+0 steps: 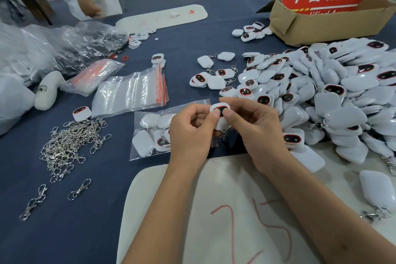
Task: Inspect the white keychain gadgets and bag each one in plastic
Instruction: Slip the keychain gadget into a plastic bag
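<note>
Pinching one white keychain gadget between both thumbs and fingers, left hand and right hand hold it screen-up above the blue surface, fingers of both curled round it. Just behind the left hand lies a clear plastic bag with several gadgets inside; a big pile of gadgets sits right, loose metal clasps left, empty zip bags beyond, cardboard box far right.
</note>
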The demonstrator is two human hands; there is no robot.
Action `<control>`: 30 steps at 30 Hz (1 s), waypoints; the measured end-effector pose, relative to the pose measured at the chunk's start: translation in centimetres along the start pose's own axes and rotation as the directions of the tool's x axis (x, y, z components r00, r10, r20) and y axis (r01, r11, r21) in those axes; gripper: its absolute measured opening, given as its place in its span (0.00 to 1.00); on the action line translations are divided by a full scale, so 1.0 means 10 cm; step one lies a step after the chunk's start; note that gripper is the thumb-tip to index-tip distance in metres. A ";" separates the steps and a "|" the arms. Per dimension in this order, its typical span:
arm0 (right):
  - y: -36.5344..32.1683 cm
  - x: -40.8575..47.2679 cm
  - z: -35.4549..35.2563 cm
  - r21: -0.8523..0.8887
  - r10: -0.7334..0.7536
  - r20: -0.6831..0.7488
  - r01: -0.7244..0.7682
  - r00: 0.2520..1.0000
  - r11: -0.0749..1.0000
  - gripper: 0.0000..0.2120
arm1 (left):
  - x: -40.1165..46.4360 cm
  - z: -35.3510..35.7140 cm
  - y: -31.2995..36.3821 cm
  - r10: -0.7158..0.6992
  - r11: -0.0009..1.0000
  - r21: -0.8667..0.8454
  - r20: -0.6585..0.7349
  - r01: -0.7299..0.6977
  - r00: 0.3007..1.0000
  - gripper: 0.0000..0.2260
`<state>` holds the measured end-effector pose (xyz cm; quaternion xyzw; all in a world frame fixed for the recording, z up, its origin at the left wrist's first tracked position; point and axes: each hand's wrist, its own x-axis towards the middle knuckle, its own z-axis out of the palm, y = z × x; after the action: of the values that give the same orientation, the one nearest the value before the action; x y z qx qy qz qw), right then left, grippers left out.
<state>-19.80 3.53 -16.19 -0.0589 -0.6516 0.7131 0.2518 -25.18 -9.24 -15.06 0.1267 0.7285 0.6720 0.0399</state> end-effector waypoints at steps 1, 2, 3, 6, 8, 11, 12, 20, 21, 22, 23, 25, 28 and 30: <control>0.01 0.00 0.00 0.000 0.002 -0.002 -0.002 1.000 1.000 0.12 | 0.00 0.00 0.00 -0.007 1.000 -0.011 0.010 0.007 1.000 0.04; 0.01 0.00 0.00 0.002 0.006 -0.005 -0.006 1.000 1.000 0.11 | 0.00 0.00 0.01 -0.009 1.000 -0.022 0.016 0.009 1.000 0.04; 0.02 0.01 -0.01 0.002 0.011 -0.009 -0.011 1.000 1.000 0.11 | -0.01 0.00 0.01 -0.006 1.000 -0.029 0.019 0.007 1.000 0.04; 0.04 0.02 -0.01 -0.023 0.040 -0.015 -0.040 0.999 0.999 0.09 | -0.01 0.00 0.01 0.005 0.999 -0.036 0.025 -0.004 1.000 0.03; 0.05 0.02 -0.01 -0.042 0.066 -0.003 -0.066 0.998 0.997 0.07 | -0.01 -0.01 0.01 0.005 0.999 -0.043 0.034 -0.004 0.999 0.04; 0.05 0.02 -0.02 -0.041 0.080 -0.024 -0.081 0.996 0.996 0.06 | -0.01 -0.01 0.02 0.007 0.999 -0.040 0.048 -0.005 0.999 0.04; 0.05 0.02 -0.02 -0.038 0.083 -0.035 -0.084 0.996 0.996 0.05 | -0.01 -0.01 0.02 0.005 0.999 -0.037 0.051 -0.003 0.999 0.04; 0.02 0.01 -0.02 -0.071 0.074 -0.066 -0.078 0.995 0.994 0.06 | -0.02 -0.01 0.02 0.008 0.999 -0.040 0.094 -0.004 0.996 0.03; 0.01 0.01 -0.02 -0.067 0.074 -0.070 -0.079 0.995 0.995 0.06 | -0.02 -0.01 0.02 0.015 0.999 -0.043 0.102 -0.011 0.995 0.03; 0.01 0.01 -0.01 -0.065 0.075 -0.075 -0.080 0.994 0.995 0.07 | -0.02 -0.01 0.02 0.019 0.999 -0.044 0.110 -0.014 0.994 0.04; 0.00 0.01 -0.01 -0.064 0.075 -0.080 -0.081 0.994 0.995 0.07 | -0.02 -0.02 0.02 0.021 0.999 -0.038 0.121 -0.016 0.992 0.05; 0.00 0.00 0.00 -0.053 0.075 -0.085 -0.079 0.994 0.995 0.06 | -0.03 -0.02 0.02 0.023 1.000 -0.016 0.141 -0.021 0.990 0.07; -0.01 0.00 0.01 -0.020 0.076 -0.071 -0.077 0.995 0.997 0.05 | -0.03 -0.03 0.02 0.029 1.000 -0.010 0.149 -0.028 0.988 0.09; 0.00 0.00 0.01 -0.013 0.077 -0.056 -0.078 0.995 0.997 0.07 | -0.02 -0.04 0.01 0.017 1.000 -0.021 0.147 -0.014 0.989 0.09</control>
<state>-19.82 3.46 -16.15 -0.1057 -0.6471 0.7155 0.2412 -25.04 -9.63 -14.93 0.1812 0.7159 0.6683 0.0896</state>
